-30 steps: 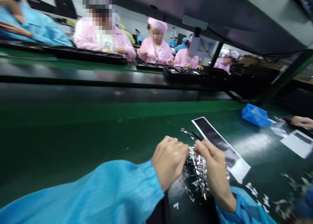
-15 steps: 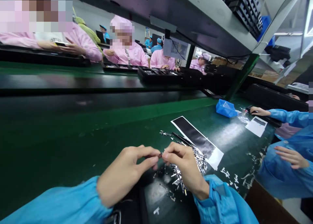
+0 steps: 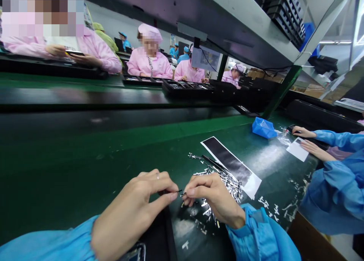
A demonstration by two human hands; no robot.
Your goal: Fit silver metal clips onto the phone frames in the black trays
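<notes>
A: What is seen nearest, at the front edge of the green bench (image 3: 85,158)?

B: The left hand (image 3: 136,208) and the right hand (image 3: 213,198) are held together just above that bench. A tiny dark part (image 3: 178,192) is pinched between the thumb and forefinger tips of both hands, the other fingers being curled in. A ring is worn on the left hand.

A: And the part, where is it placed?

B: It is held in the air between the two hands, just left of the pile of small metal pieces (image 3: 224,181) that is spread on the bench under and behind the right hand.

A: What is found beyond the pile?

B: A black strip on white backing (image 3: 230,164) is laid slantwise on the bench, touching the pile's far side. Loose white bits (image 3: 270,206) are scattered to the right of the pile.

A: Farther still?

B: A blue bag (image 3: 264,127) is set on the bench well beyond the strip. To its right, a co-worker's hand (image 3: 314,150) is rested on a white card (image 3: 297,151). Past the bench, black trays (image 3: 187,87) are lined up before people in pink coats.
</notes>
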